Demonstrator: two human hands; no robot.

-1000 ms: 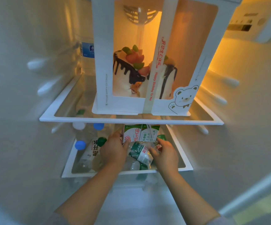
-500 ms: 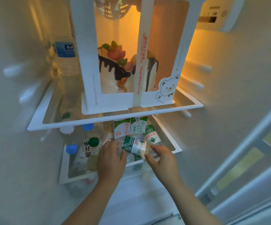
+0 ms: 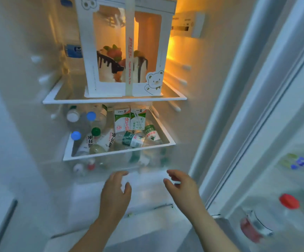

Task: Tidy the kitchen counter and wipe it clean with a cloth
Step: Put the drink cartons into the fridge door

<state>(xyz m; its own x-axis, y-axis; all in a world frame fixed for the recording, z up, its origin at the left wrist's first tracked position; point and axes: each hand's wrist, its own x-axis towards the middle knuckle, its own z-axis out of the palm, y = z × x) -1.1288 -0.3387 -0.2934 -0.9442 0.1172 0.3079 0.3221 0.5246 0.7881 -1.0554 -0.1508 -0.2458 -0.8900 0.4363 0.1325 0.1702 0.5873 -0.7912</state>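
Your left hand (image 3: 115,191) and right hand (image 3: 182,186) hang side by side in the lower middle of the frame, in front of the open fridge and below its lower shelf (image 3: 118,152). Both hold nothing; the fingers are loosely curved and spread apart, touching no shelf or bottle. On that lower shelf, in the centre of the frame, a clear bottle with a green label (image 3: 133,140) lies on its side near the front rim, with a second green-labelled bottle (image 3: 152,134) just to its right. Two milk cartons (image 3: 122,120) stand upright behind them. To the left lie more bottles, packed close together, among them a blue-capped one (image 3: 76,135) and a green-capped one (image 3: 95,131). Above, on the upper shelf (image 3: 111,100), a white cake box (image 3: 125,51) with a window stands upright, and a large water bottle (image 3: 73,50) sits behind it at upper left. At lower right, the fridge door holds a blurred red-capped bottle (image 3: 289,200).
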